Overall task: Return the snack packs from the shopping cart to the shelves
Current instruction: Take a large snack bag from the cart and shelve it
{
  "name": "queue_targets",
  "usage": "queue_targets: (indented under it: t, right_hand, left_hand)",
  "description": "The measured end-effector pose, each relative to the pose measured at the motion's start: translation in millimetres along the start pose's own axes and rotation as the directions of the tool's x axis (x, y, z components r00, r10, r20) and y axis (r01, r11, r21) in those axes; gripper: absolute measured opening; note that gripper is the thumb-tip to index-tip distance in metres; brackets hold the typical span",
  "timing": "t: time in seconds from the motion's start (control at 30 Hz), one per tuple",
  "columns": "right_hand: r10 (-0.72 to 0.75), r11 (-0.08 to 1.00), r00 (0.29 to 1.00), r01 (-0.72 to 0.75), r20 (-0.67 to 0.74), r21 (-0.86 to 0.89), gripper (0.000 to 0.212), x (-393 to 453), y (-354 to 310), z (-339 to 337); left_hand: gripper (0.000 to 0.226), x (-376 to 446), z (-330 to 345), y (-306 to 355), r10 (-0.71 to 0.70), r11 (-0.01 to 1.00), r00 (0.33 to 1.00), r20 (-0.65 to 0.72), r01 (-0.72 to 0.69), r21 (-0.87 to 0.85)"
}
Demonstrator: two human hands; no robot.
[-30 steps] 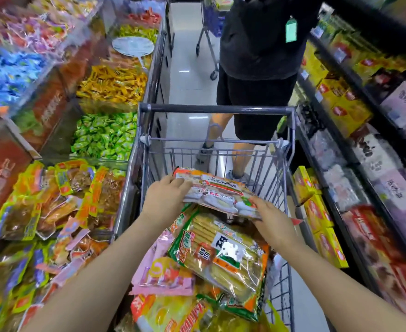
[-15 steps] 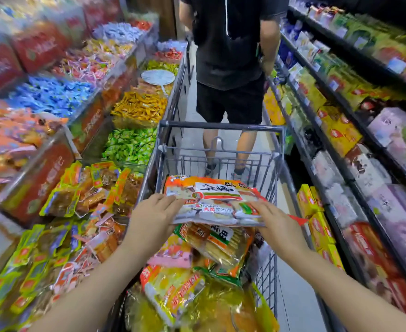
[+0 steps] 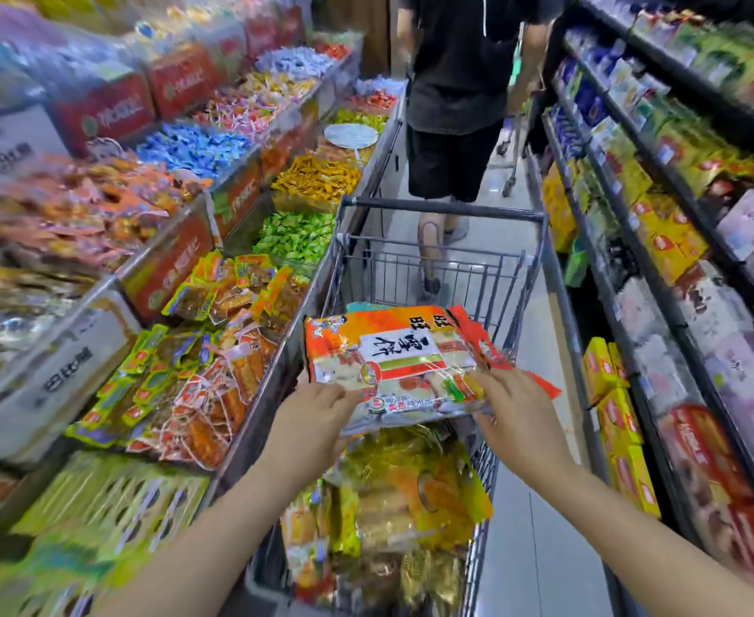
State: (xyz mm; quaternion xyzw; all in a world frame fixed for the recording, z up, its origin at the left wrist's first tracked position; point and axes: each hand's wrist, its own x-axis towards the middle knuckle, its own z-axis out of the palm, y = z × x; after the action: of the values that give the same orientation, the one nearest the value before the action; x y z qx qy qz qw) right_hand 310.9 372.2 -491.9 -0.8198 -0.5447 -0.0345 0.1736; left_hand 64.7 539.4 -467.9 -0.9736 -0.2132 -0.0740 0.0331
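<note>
Both forearms enter from the bottom of frame. Left hand (image 3: 317, 414) grips the near-left edge of an orange-and-white snack pack (image 3: 399, 365), fingers curled under it, thumb on top. Right hand (image 3: 515, 414) holds the near-right edge, fingers spread over the top face. The pack is held centre frame above the shopping cart (image 3: 444, 207), tilted with its far edge up. Below it, lower centre, more yellow/orange snack packs (image 3: 402, 496) are piled in the cart basket, blurred. Left of frame: open bins of wrapped candies (image 3: 297, 236) in green, yellow, blue. Right of frame: shelves (image 3: 633, 269) of boxed goods. Top centre, beyond the cart: a person in black shirt and shorts (image 3: 455, 82), back to camera.
</note>
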Motion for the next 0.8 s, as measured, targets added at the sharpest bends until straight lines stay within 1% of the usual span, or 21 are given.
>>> queue_targets:
  t: [0.07, 0.1, 0.13, 0.17, 0.23, 0.3, 0.33, 0.37, 0.43, 0.47, 0.5, 0.53, 0.6, 0.67, 0.73, 0.8]
  right_hand:
    - [0.077, 0.996, 0.997, -0.076, -0.017, 0.054, 0.036, -18, -4, -5]
    - [0.136, 0.986, 0.991, -0.136, 0.016, 0.091, 0.028, -26, -6, -7]
    - [0.201, 0.968, 0.976, -0.212, 0.087, 0.132, 0.023, -32, -9, -8]
    - [0.26, 0.946, 0.948, -0.289, 0.181, 0.15, 0.026, -36, -12, -8]
    - [0.323, 0.902, 0.867, -0.404, 0.379, 0.156, 0.041, -42, -18, -2]
    - [0.326, 0.834, 0.811, -0.489, 0.486, 0.256, 0.049, -44, -25, 8]
    - [0.327, 0.783, 0.791, -0.533, 0.518, 0.32, 0.048, -42, -31, 12]
    - [0.329, 0.722, 0.771, -0.578, 0.546, 0.381, 0.043, -40, -36, 17]
    - [0.362, 0.582, 0.729, -0.664, 0.581, 0.47, 0.029, -31, -47, 25]
    - [0.39, 0.516, 0.704, -0.701, 0.594, 0.492, 0.029, -27, -52, 28]
    - [0.42, 0.461, 0.68, -0.73, 0.601, 0.504, 0.034, -24, -56, 32]
    - [0.451, 0.427, 0.667, -0.745, 0.593, 0.512, 0.036, -21, -58, 35]
    - [0.504, 0.384, 0.645, -0.763, 0.574, 0.52, 0.029, -18, -62, 42]
    - [0.547, 0.342, 0.622, -0.777, 0.561, 0.528, 0.024, -18, -65, 47]
    - [0.583, 0.331, 0.609, -0.782, 0.538, 0.528, 0.029, -19, -68, 53]
    - [0.61, 0.329, 0.599, -0.787, 0.519, 0.522, 0.041, -19, -73, 56]
  left_hand:
    - [0.073, -6, 10, 14, -0.031, 0.999, 0.999, 0.038, 0.031, 0.019]
    - [0.071, -8, 16, 21, -0.038, 0.999, 0.998, 0.048, 0.037, 0.018]
    - [0.069, -9, 19, 27, -0.041, 0.999, 0.997, 0.059, 0.04, 0.017]
    - [0.067, -11, 22, 33, -0.036, 0.999, 0.997, 0.062, 0.035, 0.029]
    - [0.063, -11, 27, 42, -0.015, 0.998, 0.999, 0.034, 0.013, 0.069]
    - [0.059, -10, 33, 44, 0.013, 0.998, 1.0, 0.003, -0.013, 0.066]
    - [0.057, -9, 36, 43, 0.031, 0.998, 1.0, -0.003, -0.03, 0.056]
    - [0.055, -7, 41, 40, 0.051, 0.998, 0.999, -0.013, -0.05, 0.047]
    - [0.059, -2, 45, 33, 0.081, 0.996, 0.997, 0.018, -0.081, -0.029]
    - [0.061, 1, 44, 28, 0.087, 0.994, 0.995, 0.052, -0.083, -0.073]
    - [0.063, 5, 46, 20, 0.092, 0.992, 0.993, 0.07, -0.085, -0.089]
    - [0.065, 8, 47, 11, 0.083, 0.993, 0.992, 0.096, -0.075, -0.091]
    - [0.068, 19, 49, -10, 0.065, 0.994, 0.989, 0.133, -0.053, -0.092]
    - [0.069, 32, 52, -34, 0.047, 0.995, 0.99, 0.136, -0.034, -0.096]
    - [0.069, 48, 52, -55, 0.054, 0.996, 0.991, 0.119, -0.045, -0.075]
    - [0.074, 66, 53, -73, 0.039, 0.996, 0.991, 0.128, -0.027, -0.09]
